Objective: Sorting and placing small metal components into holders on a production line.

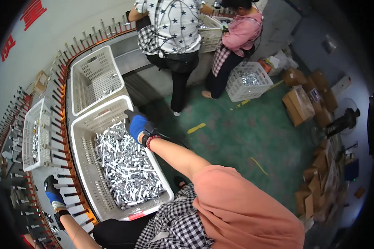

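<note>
My left hand point(54, 194), in a blue glove with black fingers, is at the free ends of the rods point(66, 185) along the curved conveyor. Its fingers are drawn together, and what lies between them is too small to make out. My right hand point(137, 125), gloved the same way, is closed over the upper right rim of a white plastic crate point(85, 166). A heap of small shiny metal parts point(129, 170) fills the bottom of this crate.
A second white crate point(81, 89) beyond holds a few parts; a narrower one point(29, 139) stands across the conveyor point(72, 166). Two people point(174, 37) work at the far end. A crate of parts point(232, 87) sits on the green floor, with cartons point(297, 108) and a fan point(340, 124) at right.
</note>
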Action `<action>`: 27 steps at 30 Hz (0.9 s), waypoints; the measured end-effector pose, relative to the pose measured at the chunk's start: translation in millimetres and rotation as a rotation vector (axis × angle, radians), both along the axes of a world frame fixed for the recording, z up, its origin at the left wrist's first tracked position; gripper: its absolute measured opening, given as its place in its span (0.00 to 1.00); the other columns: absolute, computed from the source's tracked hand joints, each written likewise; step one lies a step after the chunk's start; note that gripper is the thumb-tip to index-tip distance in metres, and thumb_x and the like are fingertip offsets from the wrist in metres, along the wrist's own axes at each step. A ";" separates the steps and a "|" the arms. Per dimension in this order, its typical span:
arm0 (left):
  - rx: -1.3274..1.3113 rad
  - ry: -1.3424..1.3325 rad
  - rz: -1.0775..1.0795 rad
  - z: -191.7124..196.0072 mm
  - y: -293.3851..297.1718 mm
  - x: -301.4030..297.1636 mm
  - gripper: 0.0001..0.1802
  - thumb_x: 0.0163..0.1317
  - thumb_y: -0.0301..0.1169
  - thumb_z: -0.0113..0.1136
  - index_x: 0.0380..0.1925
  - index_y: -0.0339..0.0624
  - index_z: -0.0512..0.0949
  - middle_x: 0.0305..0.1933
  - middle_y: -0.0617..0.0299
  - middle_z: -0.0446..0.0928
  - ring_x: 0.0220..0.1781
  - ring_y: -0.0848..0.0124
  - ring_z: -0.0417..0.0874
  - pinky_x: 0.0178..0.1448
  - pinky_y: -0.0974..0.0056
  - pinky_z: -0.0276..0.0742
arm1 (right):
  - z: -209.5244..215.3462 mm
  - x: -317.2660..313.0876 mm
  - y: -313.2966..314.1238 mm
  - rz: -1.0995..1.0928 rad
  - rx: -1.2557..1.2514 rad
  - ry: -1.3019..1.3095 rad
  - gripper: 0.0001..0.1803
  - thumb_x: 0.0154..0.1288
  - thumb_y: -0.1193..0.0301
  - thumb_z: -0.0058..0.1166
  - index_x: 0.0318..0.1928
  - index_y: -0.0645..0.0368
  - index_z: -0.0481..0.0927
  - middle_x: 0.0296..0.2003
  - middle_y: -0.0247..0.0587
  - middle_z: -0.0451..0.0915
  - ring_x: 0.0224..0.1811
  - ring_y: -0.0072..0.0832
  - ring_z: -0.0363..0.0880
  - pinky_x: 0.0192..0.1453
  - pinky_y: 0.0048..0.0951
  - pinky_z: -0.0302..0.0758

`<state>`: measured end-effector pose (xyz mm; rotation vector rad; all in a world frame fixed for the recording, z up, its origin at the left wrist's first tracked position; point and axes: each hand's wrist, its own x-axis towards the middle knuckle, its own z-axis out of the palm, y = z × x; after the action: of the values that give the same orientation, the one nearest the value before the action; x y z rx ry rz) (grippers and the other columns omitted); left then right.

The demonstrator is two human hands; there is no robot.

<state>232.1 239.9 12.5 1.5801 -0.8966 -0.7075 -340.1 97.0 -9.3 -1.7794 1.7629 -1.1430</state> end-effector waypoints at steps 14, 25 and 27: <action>0.081 -0.529 -0.691 78.5 28.1 -325.2 0.40 0.60 0.16 0.58 0.76 0.39 0.69 0.66 0.57 0.81 0.43 0.75 0.75 0.53 0.67 0.76 | -27.9 -10.7 -19.0 -0.150 -0.117 0.002 0.17 0.59 0.77 0.59 0.50 0.56 0.88 0.46 0.61 0.84 0.44 0.55 0.86 0.46 0.51 0.82; -0.034 -0.199 -0.377 67.1 29.6 -325.5 0.29 0.64 0.21 0.71 0.66 0.33 0.79 0.52 0.58 0.87 0.50 0.70 0.86 0.57 0.64 0.83 | -91.0 -5.0 -36.5 0.152 -0.120 0.652 0.11 0.67 0.64 0.57 0.31 0.51 0.88 0.25 0.46 0.84 0.28 0.43 0.84 0.35 0.45 0.81; 0.035 -0.198 -0.292 90.7 44.8 -325.9 0.25 0.66 0.27 0.73 0.61 0.29 0.81 0.48 0.61 0.88 0.45 0.73 0.86 0.51 0.65 0.83 | -52.4 -7.8 -17.7 0.514 -0.072 1.023 0.09 0.69 0.67 0.57 0.35 0.54 0.88 0.29 0.48 0.85 0.30 0.43 0.86 0.35 0.43 0.82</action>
<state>-93.8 284.7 103.2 1.5863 -1.2850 -0.7825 -347.9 79.4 -61.7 -2.9141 1.4842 -0.0320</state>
